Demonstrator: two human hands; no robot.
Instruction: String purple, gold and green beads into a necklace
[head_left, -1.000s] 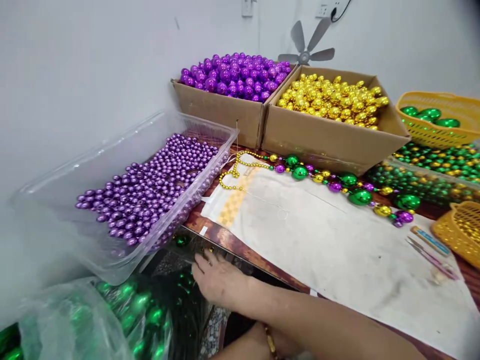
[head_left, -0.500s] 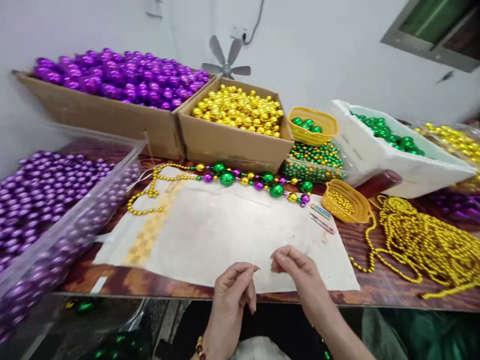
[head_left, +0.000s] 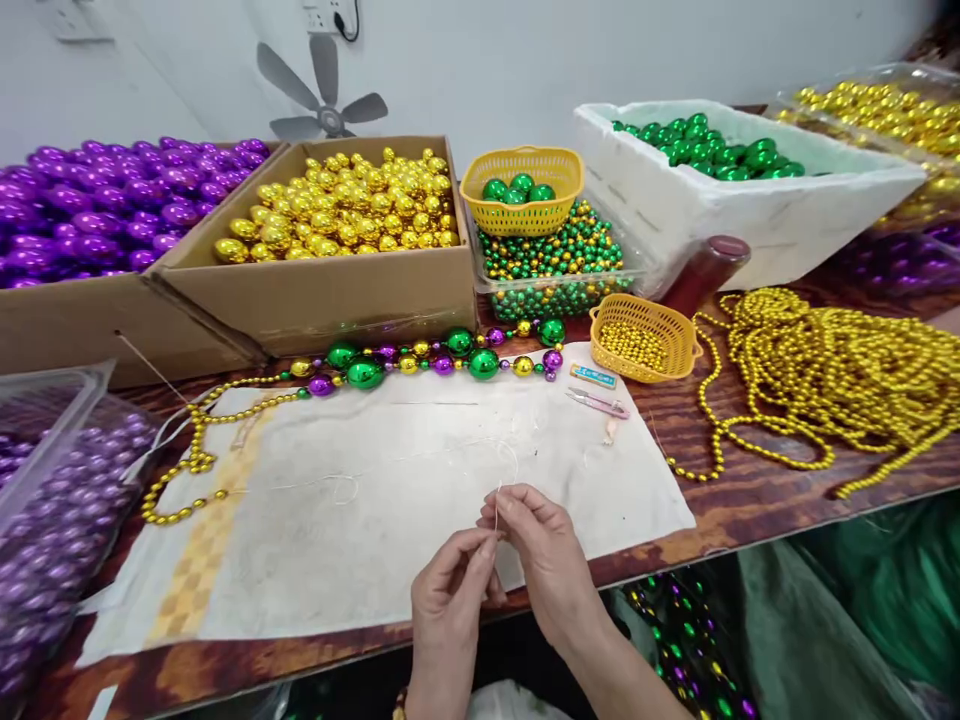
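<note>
My left hand (head_left: 454,588) and my right hand (head_left: 546,560) meet at the near edge of a white cloth (head_left: 315,560). Both pinch a thin white thread (head_left: 508,452), a short piece of it stretched between their fingertips. From there the thread loops over the cloth, appearing to lead left to a string of gold beads (head_left: 174,516). Behind lies a beaded necklace (head_left: 365,374) of green, purple and gold balls. A long needle-like line (head_left: 435,403) rests on the cloth. Thread snips (head_left: 598,402) and a small blue packet (head_left: 592,376) lie at its right.
Cardboard boxes of purple balls (head_left: 97,205) and gold balls (head_left: 352,205) line the back. A yellow basket (head_left: 656,367) holds small gold beads. A foam box (head_left: 697,225), a dark red bottle (head_left: 705,275) and piled gold bead strands (head_left: 832,380) stand right. A purple-bead bin (head_left: 75,530) is left.
The view has swung to the right. My hands, apart before, have come together at the fingertips, and the thread between them now shows.
</note>
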